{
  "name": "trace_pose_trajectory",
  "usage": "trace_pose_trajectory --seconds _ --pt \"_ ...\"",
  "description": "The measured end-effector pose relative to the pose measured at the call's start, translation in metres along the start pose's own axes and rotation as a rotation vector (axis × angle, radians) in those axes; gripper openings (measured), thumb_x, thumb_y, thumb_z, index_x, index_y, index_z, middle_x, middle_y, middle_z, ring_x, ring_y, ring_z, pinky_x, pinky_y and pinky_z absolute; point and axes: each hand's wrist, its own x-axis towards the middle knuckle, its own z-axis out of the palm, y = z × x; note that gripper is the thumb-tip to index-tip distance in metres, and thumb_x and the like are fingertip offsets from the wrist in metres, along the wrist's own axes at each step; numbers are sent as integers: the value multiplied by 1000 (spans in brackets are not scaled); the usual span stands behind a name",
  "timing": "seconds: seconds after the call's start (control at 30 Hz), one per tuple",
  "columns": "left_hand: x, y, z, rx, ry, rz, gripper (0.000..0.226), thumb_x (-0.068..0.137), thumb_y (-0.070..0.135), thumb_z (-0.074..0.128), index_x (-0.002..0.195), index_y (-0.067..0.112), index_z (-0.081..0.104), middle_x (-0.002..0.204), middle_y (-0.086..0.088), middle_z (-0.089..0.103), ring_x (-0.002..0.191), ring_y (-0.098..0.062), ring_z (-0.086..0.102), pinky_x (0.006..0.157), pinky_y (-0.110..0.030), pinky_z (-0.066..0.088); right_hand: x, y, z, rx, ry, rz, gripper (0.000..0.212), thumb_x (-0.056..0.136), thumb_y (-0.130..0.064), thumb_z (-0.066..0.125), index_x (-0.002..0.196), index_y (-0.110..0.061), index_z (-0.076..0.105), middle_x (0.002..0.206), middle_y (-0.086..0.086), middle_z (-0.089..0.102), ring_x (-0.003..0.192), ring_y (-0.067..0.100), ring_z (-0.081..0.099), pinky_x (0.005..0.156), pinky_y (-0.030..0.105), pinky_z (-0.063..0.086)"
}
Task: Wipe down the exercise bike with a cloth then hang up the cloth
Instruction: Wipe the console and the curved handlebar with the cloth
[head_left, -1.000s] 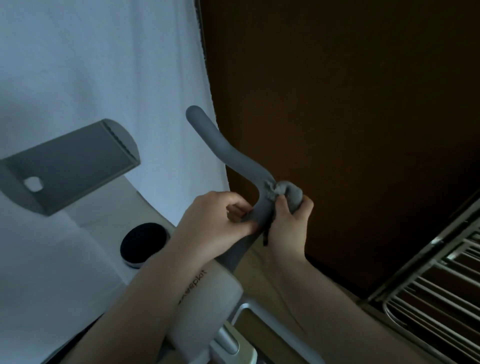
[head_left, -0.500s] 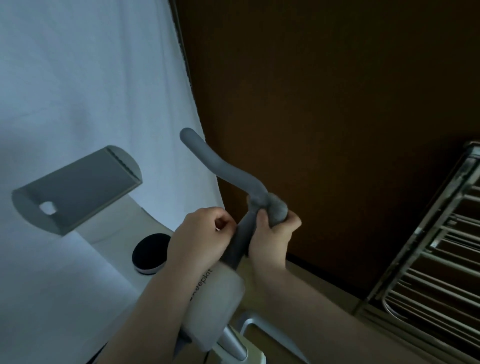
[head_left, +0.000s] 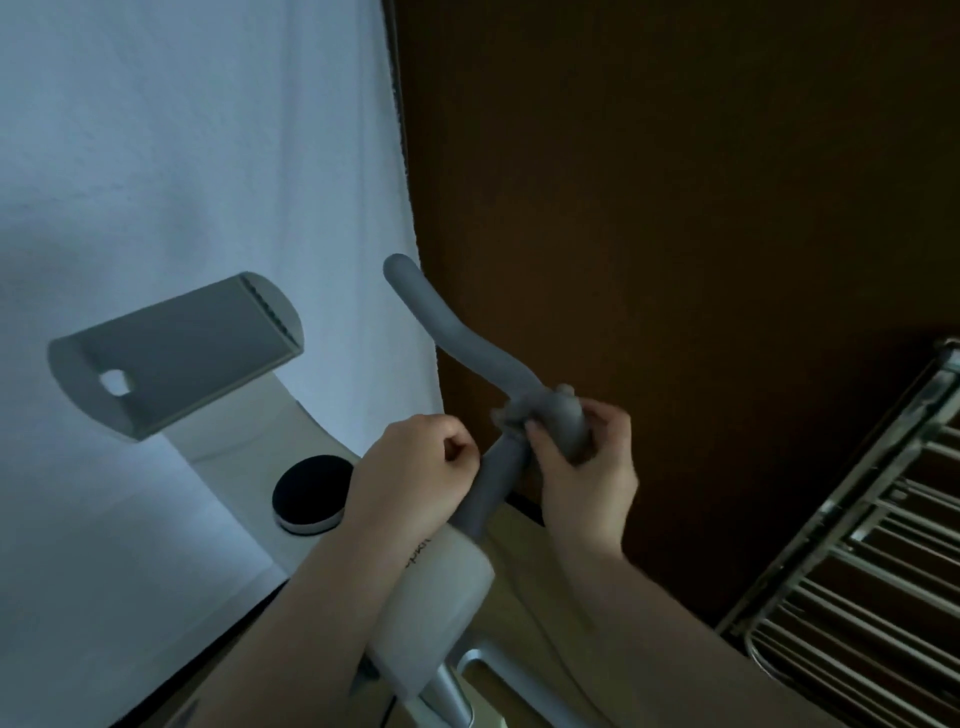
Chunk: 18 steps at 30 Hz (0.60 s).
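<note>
The exercise bike's grey handlebar (head_left: 457, 332) curves up and left from the white bike body (head_left: 436, 613). My left hand (head_left: 415, 473) is closed around the handlebar's lower stem. My right hand (head_left: 587, 467) presses a bunched grey cloth (head_left: 561, 415) against the bend of the handlebar, thumb on top. The cloth nearly matches the bar's colour, so its edges are hard to tell. A grey tablet holder (head_left: 176, 353) sticks out at the left above a black round knob (head_left: 311, 491).
A white sheet (head_left: 182, 156) hangs behind the bike at left. A dark brown wall (head_left: 675, 208) fills the right side. A metal drying rack (head_left: 872, 571) stands at the lower right. Light wooden floor shows beneath the handlebar.
The view has shifted, bringing the drying rack further in. My right hand has slid the cloth slightly outward and turned around the handlebar's bend; the left hand keeps its grip on the stem.
</note>
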Motion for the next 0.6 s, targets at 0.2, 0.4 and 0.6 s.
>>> trace_pose_trajectory --seconds 0.2,0.4,0.6 --pt "-4 2 -8 66 -44 50 12 85 36 61 86 30 72 80 13 68 72 -3 62 72 -27 56 43 -13 6 -498 -264 -364 43 76 -31 78 118 -31 65 105 -3 53 96 11 55 75 15 46" --pt "-7 -8 -38 279 -304 74 24 80 56 62 83 34 73 81 20 69 83 10 57 108 -31 10 36 -20 -7 -582 -587 -457 39 79 -40 72 117 -38 61 97 -11 46 93 10 54 79 16 47" --pt "-2 -18 -40 200 -374 16 37 73 62 67 86 29 74 83 13 71 78 0 65 81 -21 49 37 -26 0 -680 -665 -507 36 82 -42 68 115 -34 57 100 -3 48 91 13 53 81 28 48"
